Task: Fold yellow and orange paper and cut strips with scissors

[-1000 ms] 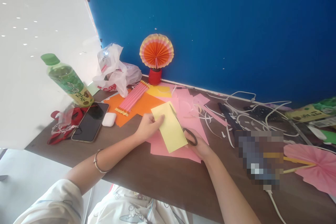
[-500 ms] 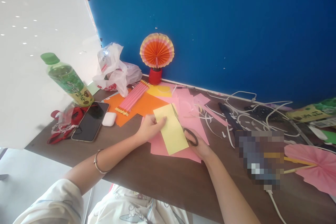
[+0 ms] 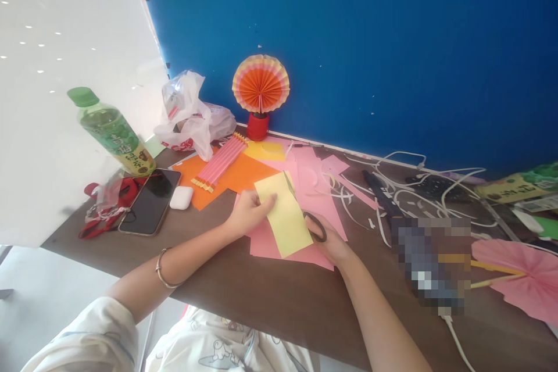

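Paper in pale yellow [image 3: 288,224] is over the pink sheets [image 3: 265,247] near the middle of the dark surface [image 3: 226,296], its left edge pinched between the thumb and fingers of the left hand [image 3: 251,213], while the right hand [image 3: 330,242] grasps the dark-handled scissors [image 3: 321,231], whose partly hidden blades run along the paper's right side. Beyond the left hand, a pleated pink strip with yellow edges [image 3: 221,163] lies on orange paper [image 3: 257,175], a white case [image 3: 181,197] sits just beside a phone [image 3: 150,203], and a round pleated fan [image 3: 260,87] stands upright in a red holder [image 3: 258,127] near the blue wall [image 3: 349,52]
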`<state>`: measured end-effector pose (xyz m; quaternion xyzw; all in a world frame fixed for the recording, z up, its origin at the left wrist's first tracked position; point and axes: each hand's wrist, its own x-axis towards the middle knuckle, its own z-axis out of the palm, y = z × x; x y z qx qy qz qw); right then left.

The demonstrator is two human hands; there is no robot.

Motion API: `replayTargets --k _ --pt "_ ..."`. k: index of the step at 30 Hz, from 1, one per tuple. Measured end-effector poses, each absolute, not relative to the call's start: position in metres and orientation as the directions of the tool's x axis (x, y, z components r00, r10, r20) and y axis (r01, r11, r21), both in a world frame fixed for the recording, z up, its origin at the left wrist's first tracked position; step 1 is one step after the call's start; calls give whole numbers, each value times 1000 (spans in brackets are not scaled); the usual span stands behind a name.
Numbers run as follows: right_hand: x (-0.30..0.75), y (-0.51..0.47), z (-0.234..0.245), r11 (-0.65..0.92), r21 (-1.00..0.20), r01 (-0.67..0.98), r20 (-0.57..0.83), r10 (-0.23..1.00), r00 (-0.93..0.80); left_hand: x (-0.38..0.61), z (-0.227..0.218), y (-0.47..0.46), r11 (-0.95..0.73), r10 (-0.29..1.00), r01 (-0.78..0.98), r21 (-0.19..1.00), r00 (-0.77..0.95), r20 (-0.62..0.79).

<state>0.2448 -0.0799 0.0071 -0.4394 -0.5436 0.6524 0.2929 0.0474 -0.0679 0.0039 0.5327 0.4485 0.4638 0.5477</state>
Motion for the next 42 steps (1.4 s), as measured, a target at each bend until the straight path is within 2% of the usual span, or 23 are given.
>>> replayTargets --k 6,12,25,31,38,42 --pt "245 -81 4 -239 -969 66 -243 861 -446 49 3 -69 7 981 -40 999 194 1" --pt "243 -81 8 -214 -965 151 -259 866 -428 48 2 -69 1 979 -44 999 205 8" --pt "243 -81 7 -221 -970 106 -245 864 -439 48 4 -69 17 977 -52 999 215 -5" --pt "248 -79 0 -232 -962 146 -271 882 -385 47 3 -68 21 978 -39 999 209 -12" --pt "247 -78 5 -226 -962 151 -270 860 -433 47 5 -69 -4 978 -17 1000 211 7" --pt "247 -78 3 -214 -959 188 -273 876 -398 47 5 -68 21 981 -13 1000 193 -18"
